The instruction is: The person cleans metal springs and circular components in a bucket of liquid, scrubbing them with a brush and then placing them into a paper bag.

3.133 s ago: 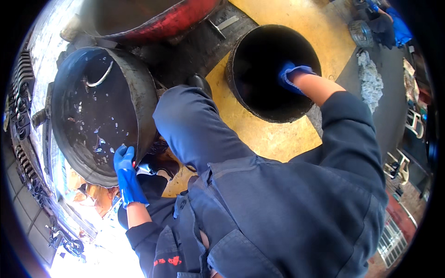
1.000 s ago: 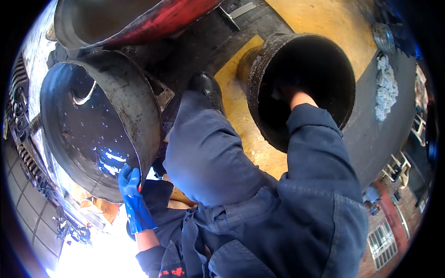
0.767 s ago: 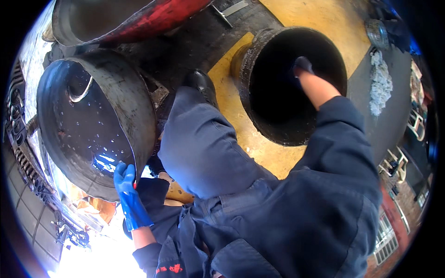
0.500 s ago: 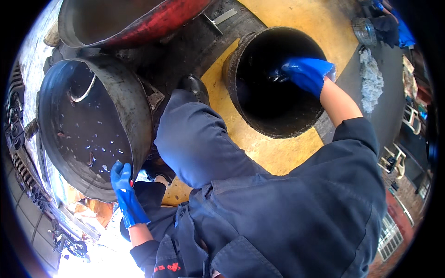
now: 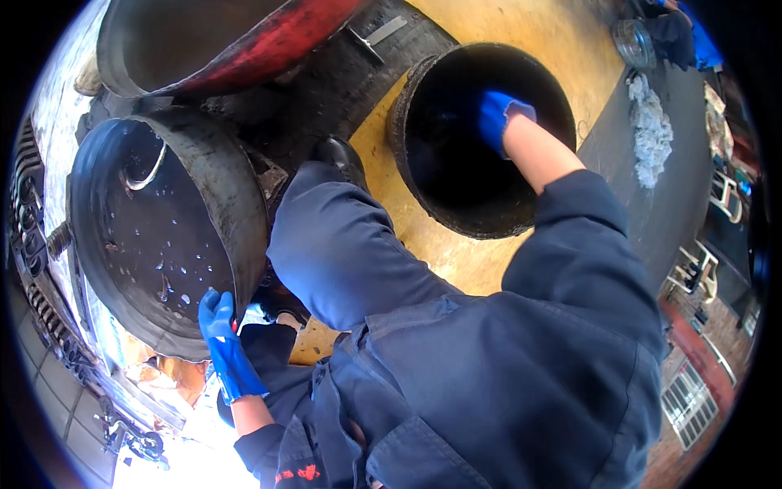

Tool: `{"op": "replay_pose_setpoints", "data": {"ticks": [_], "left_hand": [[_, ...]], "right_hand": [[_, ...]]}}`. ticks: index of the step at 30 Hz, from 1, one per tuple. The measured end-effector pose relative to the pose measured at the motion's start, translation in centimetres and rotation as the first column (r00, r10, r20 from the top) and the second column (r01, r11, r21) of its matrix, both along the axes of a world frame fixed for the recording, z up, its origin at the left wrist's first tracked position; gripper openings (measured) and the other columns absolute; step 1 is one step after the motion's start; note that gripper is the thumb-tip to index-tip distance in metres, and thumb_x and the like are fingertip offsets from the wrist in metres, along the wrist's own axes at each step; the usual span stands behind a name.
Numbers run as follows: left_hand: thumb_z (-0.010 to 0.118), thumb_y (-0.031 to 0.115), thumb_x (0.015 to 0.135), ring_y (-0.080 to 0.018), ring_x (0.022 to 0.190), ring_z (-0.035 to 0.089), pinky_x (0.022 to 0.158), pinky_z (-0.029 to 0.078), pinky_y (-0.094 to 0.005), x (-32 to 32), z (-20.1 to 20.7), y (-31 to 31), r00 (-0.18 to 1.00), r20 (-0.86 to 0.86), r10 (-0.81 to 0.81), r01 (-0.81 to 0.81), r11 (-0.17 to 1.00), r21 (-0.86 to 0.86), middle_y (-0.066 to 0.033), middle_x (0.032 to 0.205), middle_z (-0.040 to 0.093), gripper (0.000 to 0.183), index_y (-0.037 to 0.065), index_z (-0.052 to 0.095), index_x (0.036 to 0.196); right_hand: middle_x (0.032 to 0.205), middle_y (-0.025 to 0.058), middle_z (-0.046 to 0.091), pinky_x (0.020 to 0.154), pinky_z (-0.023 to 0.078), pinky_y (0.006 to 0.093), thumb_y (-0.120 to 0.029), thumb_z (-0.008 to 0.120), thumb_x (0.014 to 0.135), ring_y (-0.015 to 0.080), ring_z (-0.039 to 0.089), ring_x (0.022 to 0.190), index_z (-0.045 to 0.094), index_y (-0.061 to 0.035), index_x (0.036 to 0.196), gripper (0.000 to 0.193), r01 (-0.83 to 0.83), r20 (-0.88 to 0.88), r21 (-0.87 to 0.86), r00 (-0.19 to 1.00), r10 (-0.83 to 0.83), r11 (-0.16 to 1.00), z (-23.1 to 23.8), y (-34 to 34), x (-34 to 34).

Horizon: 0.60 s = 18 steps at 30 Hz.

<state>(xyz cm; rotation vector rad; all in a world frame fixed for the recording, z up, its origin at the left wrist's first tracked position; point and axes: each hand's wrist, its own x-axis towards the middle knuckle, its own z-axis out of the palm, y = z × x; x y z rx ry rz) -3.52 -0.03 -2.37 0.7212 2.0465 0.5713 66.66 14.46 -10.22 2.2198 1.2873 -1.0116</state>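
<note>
My left hand (image 5: 221, 326), in a blue rubber glove, grips the near rim of a round dark metal tub (image 5: 236, 191) at the left. A small red spot shows beside its fingers. In the tub lies dark liquid with pale flecks, and a curved pale handle-like piece (image 5: 151, 169) sticks up from it. My right hand (image 5: 494, 122), gloved in the same blue, reaches deep into a tall black drum (image 5: 407, 175) at the right. Its fingers are blurred and lost in the dark, so what they touch is hidden.
A red-sided tub (image 5: 273, 49) stands at the far left, near a metal T-shaped piece (image 5: 376, 37). Yellow floor (image 5: 476, 265) lies under the drum. A grey rag-like heap (image 5: 649, 130) and a clear round container (image 5: 634, 43) lie at the right, by another person in blue (image 5: 707, 53).
My right hand has gone deeper into the drum and a little to the left, its forearm now over the rim. My left hand stays on the tub's rim.
</note>
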Motion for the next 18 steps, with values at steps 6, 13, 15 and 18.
{"op": "replay_pose_setpoints", "data": {"ticks": [6, 13, 15, 18], "left_hand": [[0.079, 0.009, 0.093, -0.0174, 0.104, 0.064, 0.092, 0.052, -0.0296, -2.1, -1.5, -0.5, 0.999, -0.051, -0.019, 0.018, 1.0, -0.02, -0.0116, 0.12, 0.067, 0.051, -0.004, 0.057, 0.137], [0.075, 0.009, 0.096, -0.0172, 0.105, 0.062, 0.094, 0.05, -0.0303, -2.1, -0.7, -0.2, 0.996, -0.077, -0.04, 0.031, 0.993, -0.118, -0.0093, 0.122, 0.066, 0.048, -0.006, 0.057, 0.138], [0.072, 0.008, 0.099, -0.0229, 0.117, 0.062, 0.107, 0.048, -0.0364, -2.9, -1.0, -0.2, 0.988, -0.123, -0.097, 0.072, 0.979, -0.19, -0.0135, 0.131, 0.066, 0.043, -0.006, 0.059, 0.138], [0.071, 0.008, 0.099, -0.0224, 0.117, 0.063, 0.107, 0.049, -0.0363, -3.2, -1.0, -0.4, 0.989, -0.121, -0.087, 0.068, 0.985, -0.156, -0.0132, 0.13, 0.066, 0.043, -0.006, 0.059, 0.137]], "right_hand": [[0.11, 0.018, 0.074, 0.086, 0.052, 0.0441, -0.02, 0.071, 0.09, 0.0316, 0.069, 0.1, 0.075, -0.0057, 0.11, 0.025, 0.012, 0.067, -0.032, 0.998, -0.01, 0.999, -2.3, -0.1, -1.3], [0.108, 0.0179, 0.074, 0.085, 0.053, 0.0439, -0.019, 0.072, 0.09, 0.0315, 0.069, 0.098, 0.075, -0.0051, 0.108, 0.024, -0.014, 0.07, -0.121, 0.997, 0.022, 0.993, -5.7, -1.0, -2.0], [0.107, 0.0178, 0.074, 0.084, 0.053, 0.0438, -0.019, 0.072, 0.09, 0.0314, 0.07, 0.097, 0.075, -0.0049, 0.108, 0.023, -0.021, 0.065, -0.132, 0.997, 0.03, 0.991, -6.4, -0.9, -2.3], [0.106, 0.0178, 0.074, 0.084, 0.053, 0.0437, -0.019, 0.072, 0.09, 0.0314, 0.07, 0.097, 0.075, -0.0047, 0.107, 0.023, -0.025, 0.055, -0.136, 0.998, 0.033, 0.99, -6.9, -1.1, -2.6]]}}
